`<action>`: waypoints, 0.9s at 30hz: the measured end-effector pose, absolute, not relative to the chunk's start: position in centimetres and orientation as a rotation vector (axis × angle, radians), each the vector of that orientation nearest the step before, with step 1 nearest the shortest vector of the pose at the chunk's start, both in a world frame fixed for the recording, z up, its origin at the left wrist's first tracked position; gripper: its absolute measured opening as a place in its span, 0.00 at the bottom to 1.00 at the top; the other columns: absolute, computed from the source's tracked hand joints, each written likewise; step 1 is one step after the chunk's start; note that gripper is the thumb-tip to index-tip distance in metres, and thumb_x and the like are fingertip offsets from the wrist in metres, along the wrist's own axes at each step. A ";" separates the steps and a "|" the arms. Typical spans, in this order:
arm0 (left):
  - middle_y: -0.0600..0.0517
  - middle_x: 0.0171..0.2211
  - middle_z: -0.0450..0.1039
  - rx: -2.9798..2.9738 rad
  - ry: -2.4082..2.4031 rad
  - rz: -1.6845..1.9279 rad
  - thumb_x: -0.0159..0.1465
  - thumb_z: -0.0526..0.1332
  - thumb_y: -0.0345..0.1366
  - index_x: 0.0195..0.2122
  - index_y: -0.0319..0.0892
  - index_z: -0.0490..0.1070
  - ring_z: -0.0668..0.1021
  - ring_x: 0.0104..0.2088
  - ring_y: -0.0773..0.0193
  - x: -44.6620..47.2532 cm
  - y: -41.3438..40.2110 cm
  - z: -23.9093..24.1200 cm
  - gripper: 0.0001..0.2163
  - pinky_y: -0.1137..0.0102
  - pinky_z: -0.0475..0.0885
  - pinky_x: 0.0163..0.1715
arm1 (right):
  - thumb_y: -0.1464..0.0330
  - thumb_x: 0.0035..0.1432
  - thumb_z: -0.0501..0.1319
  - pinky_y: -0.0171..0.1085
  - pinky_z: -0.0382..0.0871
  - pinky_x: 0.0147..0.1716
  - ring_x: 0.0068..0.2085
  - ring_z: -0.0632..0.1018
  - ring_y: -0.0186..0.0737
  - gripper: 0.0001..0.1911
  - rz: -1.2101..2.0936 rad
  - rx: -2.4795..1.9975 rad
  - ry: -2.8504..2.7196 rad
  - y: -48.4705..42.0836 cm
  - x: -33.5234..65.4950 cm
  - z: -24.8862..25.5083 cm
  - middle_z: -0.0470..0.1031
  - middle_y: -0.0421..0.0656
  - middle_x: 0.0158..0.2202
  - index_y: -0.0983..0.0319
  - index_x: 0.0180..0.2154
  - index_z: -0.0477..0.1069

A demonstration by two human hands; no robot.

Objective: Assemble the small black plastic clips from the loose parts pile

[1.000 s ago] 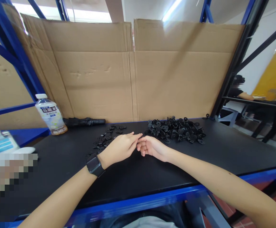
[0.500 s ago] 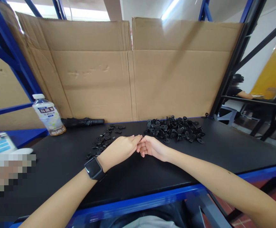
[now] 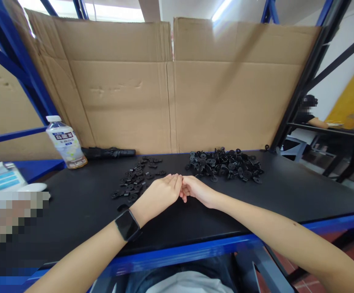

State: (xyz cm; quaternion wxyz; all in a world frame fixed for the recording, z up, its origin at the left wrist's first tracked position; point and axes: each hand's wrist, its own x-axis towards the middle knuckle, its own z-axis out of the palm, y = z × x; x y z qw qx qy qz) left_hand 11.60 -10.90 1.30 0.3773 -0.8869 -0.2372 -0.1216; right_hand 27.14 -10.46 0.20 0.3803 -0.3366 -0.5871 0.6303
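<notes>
My left hand (image 3: 161, 195), with a black smartwatch (image 3: 127, 224) on its wrist, meets my right hand (image 3: 197, 190) above the middle of the black tabletop (image 3: 274, 199). The left fingers are pressed together and bent over the right fingertips. My right fingers curl inward against them. Whatever lies between the fingers is hidden. Just behind the right hand is a heap of small black round plastic parts (image 3: 226, 165). Similar black parts, some with small tabs, lie loosely spread (image 3: 134, 181) behind and left of the left hand.
A labelled drink bottle (image 3: 68, 144) stands at the back left beside a folded black umbrella-like bundle (image 3: 111, 152). Cardboard sheets (image 3: 128, 101) wall off the back. A white device with blue panels (image 3: 3, 179) sits far left. Another person (image 3: 308, 116) sits beyond the right frame.
The left fingers, stretched out before, are now more bent around the right fingertips. Both hands stay together; the view has shifted slightly.
</notes>
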 end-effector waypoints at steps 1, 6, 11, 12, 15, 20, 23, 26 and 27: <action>0.37 0.42 0.74 -2.243 -0.594 -0.314 0.60 0.49 0.20 0.44 0.28 0.66 0.78 0.41 0.56 11.7 -11.0 1.3 0.13 0.65 0.72 0.43 | 0.70 0.51 0.48 0.32 0.61 0.22 0.20 0.66 0.31 0.10 1.591 -0.870 -1.497 -10.4 27.1 0.1 0.65 0.39 0.19 0.64 0.23 0.65; 0.39 0.35 0.75 -2.272 -0.634 -0.330 0.59 0.49 0.20 0.38 0.30 0.67 0.78 0.36 0.57 12.2 -11.5 2.0 0.10 0.66 0.73 0.38 | 0.74 0.47 0.49 0.32 0.57 0.20 0.18 0.61 0.29 0.06 1.519 -0.851 -1.502 -10.6 27.0 -0.1 0.59 0.36 0.16 0.63 0.22 0.61; 0.47 0.28 0.74 -2.365 -0.883 -0.488 0.62 0.50 0.25 0.39 0.35 0.66 0.78 0.28 0.60 11.4 -11.1 2.4 0.08 0.70 0.71 0.26 | 0.75 0.43 0.48 0.32 0.54 0.21 0.19 0.60 0.29 0.06 1.589 -0.779 -1.512 -11.3 27.0 0.6 0.62 0.37 0.17 0.64 0.23 0.62; 0.48 0.29 0.75 -2.369 -0.896 -0.541 0.62 0.50 0.26 0.39 0.36 0.67 0.78 0.28 0.60 11.2 -10.9 2.3 0.09 0.70 0.71 0.26 | 0.73 0.45 0.48 0.33 0.55 0.22 0.19 0.61 0.30 0.06 1.643 -0.760 -1.493 -11.3 27.0 0.7 0.64 0.39 0.18 0.64 0.22 0.63; 0.50 0.29 0.75 -2.403 -0.967 -0.670 0.62 0.50 0.28 0.42 0.38 0.67 0.78 0.28 0.63 10.8 -10.1 1.9 0.10 0.72 0.69 0.27 | 0.65 0.54 0.47 0.34 0.57 0.24 0.20 0.64 0.31 0.15 1.808 -0.701 -1.391 -11.1 27.1 0.9 0.67 0.42 0.21 0.65 0.24 0.65; 0.49 0.33 0.76 -2.506 -0.892 -0.600 0.64 0.49 0.30 0.44 0.39 0.68 0.78 0.32 0.61 11.1 -8.1 3.3 0.12 0.69 0.71 0.33 | 0.66 0.56 0.52 0.34 0.58 0.24 0.19 0.64 0.30 0.10 1.842 -0.704 -1.176 -10.0 27.4 0.4 0.68 0.39 0.21 0.64 0.26 0.66; 0.48 0.39 0.76 -2.581 -0.770 -0.513 0.65 0.47 0.33 0.45 0.40 0.68 0.77 0.38 0.60 11.5 -5.8 4.9 0.13 0.67 0.70 0.39 | 0.69 0.56 0.53 0.33 0.59 0.24 0.19 0.64 0.29 0.09 1.845 -0.658 -1.032 -9.1 28.0 0.5 0.69 0.39 0.22 0.65 0.28 0.68; 0.48 0.42 0.75 -2.588 -0.866 -0.503 0.65 0.46 0.33 0.44 0.40 0.69 0.76 0.42 0.60 11.1 -3.3 5.5 0.14 0.67 0.69 0.42 | 0.71 0.56 0.54 0.31 0.59 0.23 0.19 0.63 0.27 0.08 1.806 -0.602 -0.812 -8.4 28.9 1.2 0.71 0.38 0.23 0.66 0.35 0.71; 0.48 0.43 0.75 -2.590 -0.910 -0.490 0.65 0.45 0.32 0.44 0.39 0.69 0.76 0.42 0.60 10.7 -2.6 5.4 0.15 0.67 0.69 0.43 | 0.72 0.56 0.54 0.30 0.59 0.22 0.19 0.63 0.27 0.09 1.775 -0.589 -0.731 -8.1 29.3 1.4 0.72 0.38 0.24 0.66 0.37 0.71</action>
